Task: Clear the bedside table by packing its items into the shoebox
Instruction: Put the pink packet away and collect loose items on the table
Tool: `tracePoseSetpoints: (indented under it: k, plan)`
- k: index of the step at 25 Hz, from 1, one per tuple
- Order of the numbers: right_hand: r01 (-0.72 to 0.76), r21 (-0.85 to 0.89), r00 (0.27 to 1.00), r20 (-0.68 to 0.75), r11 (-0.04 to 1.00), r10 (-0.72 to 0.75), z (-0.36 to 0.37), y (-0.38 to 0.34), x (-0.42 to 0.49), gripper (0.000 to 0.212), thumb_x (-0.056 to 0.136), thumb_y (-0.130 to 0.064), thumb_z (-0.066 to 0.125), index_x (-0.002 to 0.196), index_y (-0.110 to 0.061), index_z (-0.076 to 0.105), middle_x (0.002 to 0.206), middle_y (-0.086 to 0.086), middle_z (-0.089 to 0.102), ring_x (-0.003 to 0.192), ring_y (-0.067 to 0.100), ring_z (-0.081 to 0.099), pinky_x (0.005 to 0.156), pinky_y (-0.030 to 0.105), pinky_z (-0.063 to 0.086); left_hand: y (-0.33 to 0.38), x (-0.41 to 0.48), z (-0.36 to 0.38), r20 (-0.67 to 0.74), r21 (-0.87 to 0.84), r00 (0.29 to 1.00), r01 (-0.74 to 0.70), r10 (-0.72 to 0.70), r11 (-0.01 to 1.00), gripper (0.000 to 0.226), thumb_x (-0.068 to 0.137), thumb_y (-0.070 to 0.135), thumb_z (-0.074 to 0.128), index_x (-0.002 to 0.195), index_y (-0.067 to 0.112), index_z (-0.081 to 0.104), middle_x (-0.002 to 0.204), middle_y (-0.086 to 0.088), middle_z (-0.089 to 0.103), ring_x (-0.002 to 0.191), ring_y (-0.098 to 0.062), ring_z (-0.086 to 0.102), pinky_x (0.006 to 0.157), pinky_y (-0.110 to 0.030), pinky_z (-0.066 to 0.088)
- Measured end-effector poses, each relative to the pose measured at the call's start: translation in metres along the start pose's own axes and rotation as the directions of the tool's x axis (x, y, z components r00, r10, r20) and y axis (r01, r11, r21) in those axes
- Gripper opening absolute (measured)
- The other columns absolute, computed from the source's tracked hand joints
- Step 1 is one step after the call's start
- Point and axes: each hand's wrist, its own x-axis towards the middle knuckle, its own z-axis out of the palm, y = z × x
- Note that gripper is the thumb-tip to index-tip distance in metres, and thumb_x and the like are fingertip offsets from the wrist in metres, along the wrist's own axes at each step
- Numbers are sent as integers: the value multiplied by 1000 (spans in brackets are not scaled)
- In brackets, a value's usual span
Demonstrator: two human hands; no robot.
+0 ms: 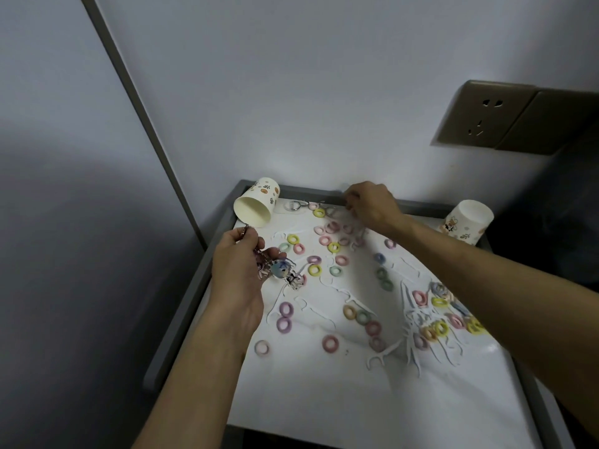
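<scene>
The bedside table (181, 322) has a grey rim and a white sheet (324, 400) on top. Several pastel hair ties (330, 343) and white floss picks (379, 359) are scattered over it. My left hand (238, 273) pinches a keychain with clear cartoon charms (282, 270) at the left side. My right hand (372, 205) reaches to the back edge with its fingers curled at a metal key ring (327, 209); whether it holds it is hidden. A paper cup (256, 204) lies tipped at the back left. Another cup (466, 222) stands upside down at the back right. No shoebox is in view.
A white wall rises directly behind the table, with a bronze power socket panel (486, 115) at the upper right. A grey vertical strip (142, 118) runs down the wall on the left. Dark space lies to the right of the table.
</scene>
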Motion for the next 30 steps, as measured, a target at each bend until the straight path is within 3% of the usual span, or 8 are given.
tracePoseSetpoints:
  k: [8,10,14,18,21,25,27,30]
  plan:
    - [28,62,998,48,998,-31,-21,0,-3,26,90,2,53,106,-10,71,102,12,71,93,28,66,89,35,53,4,-5,1,-9,-43,1000,2,-3,999,8,103,10,47,106,7,55,79,-6,51,49,-11,58,48,-21,52]
    - [23,53,996,90,998,-28,-22,-2,-4,25,89,2,54,99,-14,71,98,10,71,85,25,69,81,32,54,5,-4,1,-10,-50,1000,2,-3,999,9,103,10,47,107,7,55,79,-6,51,51,-12,58,47,-21,52]
    - [-42,231,998,61,972,28,-28,3,-13,14,94,-9,54,98,-19,63,85,4,72,65,15,71,61,26,54,5,-1,2,3,-51,1000,8,-8,999,10,103,11,48,108,8,55,79,-5,51,46,-9,59,48,-21,52]
    - [-8,261,995,101,965,-19,-41,13,-30,16,98,-10,52,109,-17,61,86,2,73,75,14,67,65,20,51,3,-4,6,34,-43,999,7,-6,999,10,103,11,48,109,8,55,79,-5,51,52,-12,57,57,-27,56]
    - [-80,464,984,176,882,-4,-48,13,-52,18,98,-6,52,106,-14,65,90,3,73,73,10,63,56,10,46,0,-7,10,51,-34,999,6,-4,999,8,102,9,48,106,9,55,77,-4,50,57,-16,54,69,-33,53]
    - [-166,564,941,335,809,-41,-48,6,-87,21,94,-3,57,112,-11,64,93,11,73,71,11,60,58,15,50,-5,-14,19,116,86,993,-7,-3,996,7,99,6,50,102,9,56,74,-4,48,56,-15,48,62,-31,48]
    - [-162,563,940,338,810,-47,-48,0,-98,24,90,-1,63,113,-6,63,95,17,72,72,15,60,58,14,49,-9,-17,22,144,154,990,-17,-6,988,8,99,7,51,103,9,57,74,-3,48,56,-14,47,56,-27,46]
    - [-158,667,962,271,729,-39,-50,-8,-107,29,82,1,71,109,-6,65,83,7,68,67,10,63,58,15,48,-15,-20,24,206,302,978,-48,-17,952,7,97,11,57,100,10,63,72,-1,51,52,-12,43,51,-25,43]
